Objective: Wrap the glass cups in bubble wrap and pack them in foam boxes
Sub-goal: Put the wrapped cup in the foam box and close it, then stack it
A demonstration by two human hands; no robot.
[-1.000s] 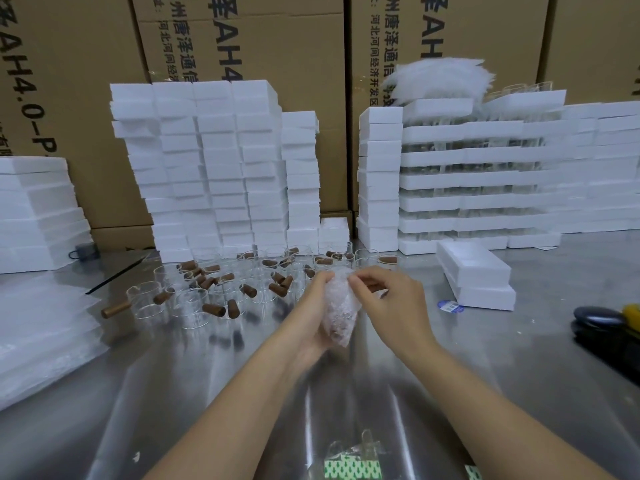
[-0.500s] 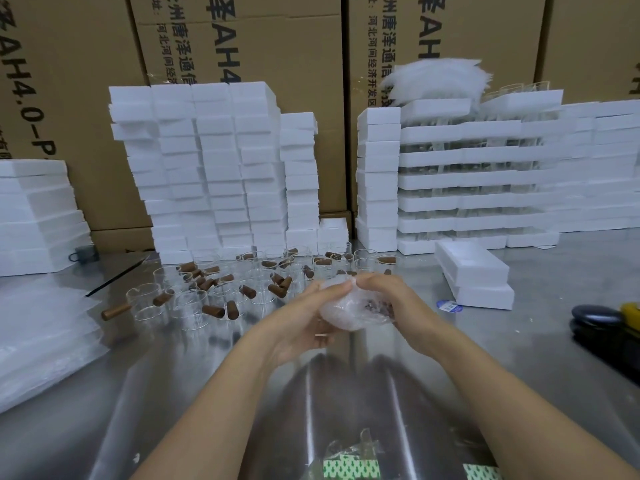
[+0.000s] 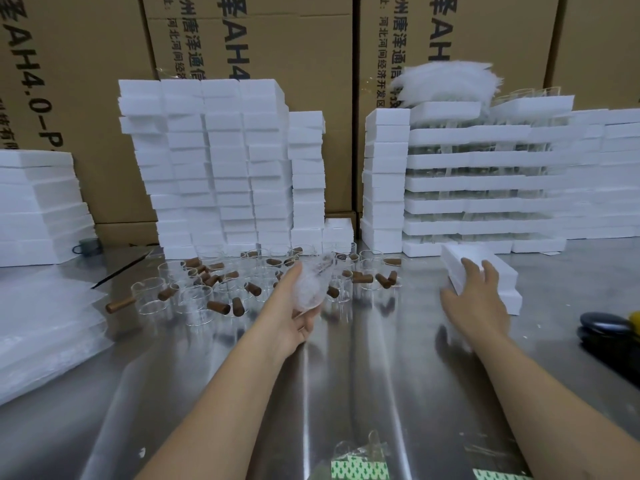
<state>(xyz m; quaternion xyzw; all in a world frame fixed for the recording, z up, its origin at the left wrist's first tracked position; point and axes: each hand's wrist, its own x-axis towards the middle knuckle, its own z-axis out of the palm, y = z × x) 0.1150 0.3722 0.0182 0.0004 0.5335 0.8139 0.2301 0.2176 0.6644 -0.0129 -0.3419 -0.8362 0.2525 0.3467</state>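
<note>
My left hand [image 3: 294, 315] holds a glass cup wrapped in bubble wrap [image 3: 313, 284] above the steel table, fingers curled round its underside. My right hand [image 3: 474, 296] lies with spread fingers on the near end of a white foam box [image 3: 485, 268], which is stacked on a second foam box [image 3: 510, 301] at the table's right. Several bare glass cups with brown wooden handles [image 3: 194, 296] stand crowded behind my left hand. A pile of bubble wrap sheets [image 3: 38, 327] lies at the left.
Tall stacks of white foam boxes [image 3: 221, 161] line the back in front of cardboard cartons [image 3: 277, 39], with more foam stacks at the right [image 3: 485, 181] and left [image 3: 34, 206]. A black object [image 3: 606, 329] lies at the right edge. Clear bags with green print [image 3: 360, 462] lie near me.
My right hand has let go of the wrapped cup and moved right onto the foam box. My left hand now holds the wrapped cup alone.
</note>
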